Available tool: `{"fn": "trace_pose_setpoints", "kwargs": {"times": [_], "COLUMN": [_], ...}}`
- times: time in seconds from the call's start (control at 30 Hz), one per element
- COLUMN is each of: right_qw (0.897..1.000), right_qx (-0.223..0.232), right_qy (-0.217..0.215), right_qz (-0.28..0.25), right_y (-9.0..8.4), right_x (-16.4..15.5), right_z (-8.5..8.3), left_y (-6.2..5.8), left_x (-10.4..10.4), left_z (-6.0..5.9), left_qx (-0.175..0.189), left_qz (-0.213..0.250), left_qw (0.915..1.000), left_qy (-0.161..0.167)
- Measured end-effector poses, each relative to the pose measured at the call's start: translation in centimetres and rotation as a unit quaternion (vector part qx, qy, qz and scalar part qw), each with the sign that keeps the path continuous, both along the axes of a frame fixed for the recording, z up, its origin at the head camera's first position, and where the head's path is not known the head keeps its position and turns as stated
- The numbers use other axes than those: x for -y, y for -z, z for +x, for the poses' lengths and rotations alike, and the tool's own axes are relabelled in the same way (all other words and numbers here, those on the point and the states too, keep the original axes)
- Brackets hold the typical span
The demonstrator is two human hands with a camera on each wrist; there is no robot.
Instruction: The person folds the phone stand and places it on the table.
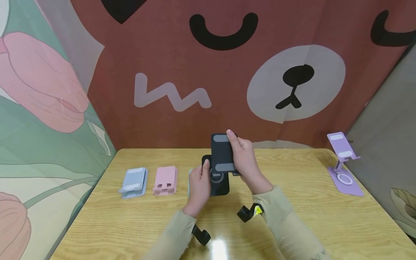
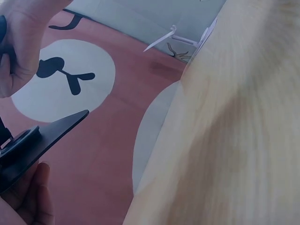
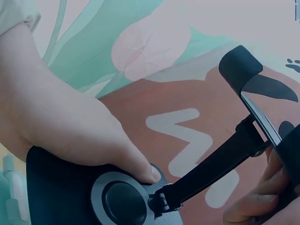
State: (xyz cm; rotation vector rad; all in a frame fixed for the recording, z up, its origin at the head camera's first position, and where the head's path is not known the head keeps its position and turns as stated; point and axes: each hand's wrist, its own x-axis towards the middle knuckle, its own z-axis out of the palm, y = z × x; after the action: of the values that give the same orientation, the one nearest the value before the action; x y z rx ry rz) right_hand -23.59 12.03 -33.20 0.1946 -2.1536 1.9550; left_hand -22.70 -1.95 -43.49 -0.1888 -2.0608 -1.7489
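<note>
Head view: a black folding stand (image 1: 222, 161) is held above the surface (image 1: 130, 231), below centre toward six o'clock. The left grip (image 1: 199, 186) clasps the base plate (image 1: 222, 189) from nine o'clock; the right grip (image 1: 246, 157) clasps the upper plate (image 1: 222, 150) at three o'clock.

Left wrist view: fingers support the base at eight o'clock; its thin, straight profile suggests stiffness.

Right wrist view: a hinged arm (image 3: 213, 166) rises toward two o'clock. It probably handles as moderately light, smooth and slightly slippery; best held by plate edges, clear of pinching hinges.
</note>
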Motion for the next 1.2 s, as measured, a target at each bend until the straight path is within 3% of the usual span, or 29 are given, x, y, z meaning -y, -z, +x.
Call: {"fn": "trace_pose_setpoints", "kwargs": {"times": [0.2, 0.4, 0.67, 0.93, 1.2], "right_qw": [1.0, 1.0, 0.998, 0.996, 0.995], "right_qx": [-0.005, 0.011, 0.047, 0.079, 0.098], "right_qy": [-0.002, 0.01, 0.012, 0.007, -0.004], "right_qz": [0.007, 0.019, 0.033, 0.035, 0.032], "right_y": [-0.8, -2.0, -2.7, -2.6, -1.9], "right_x": [-0.3, -0.6, -0.4, -0.4, 0.4], "right_z": [-1.7, -4.1, -6.4, -7.5, -7.4], "left_y": [-1.1, -2.1, -2.3, -1.5, -1.0], "left_x": [0.1, 0.0, -0.2, -0.6, -0.7], "left_z": [-1.7, -4.2, -6.7, -7.8, -7.7], "left_qx": [0.008, 0.003, 0.018, 0.031, 0.061], "left_qz": [0.003, -0.002, 0.007, 0.026, 0.02], "left_qw": [0.9999, 0.9999, 0.9998, 0.9992, 0.9978], "left_qy": [0.006, 0.016, 0.006, -0.005, -0.014]}}
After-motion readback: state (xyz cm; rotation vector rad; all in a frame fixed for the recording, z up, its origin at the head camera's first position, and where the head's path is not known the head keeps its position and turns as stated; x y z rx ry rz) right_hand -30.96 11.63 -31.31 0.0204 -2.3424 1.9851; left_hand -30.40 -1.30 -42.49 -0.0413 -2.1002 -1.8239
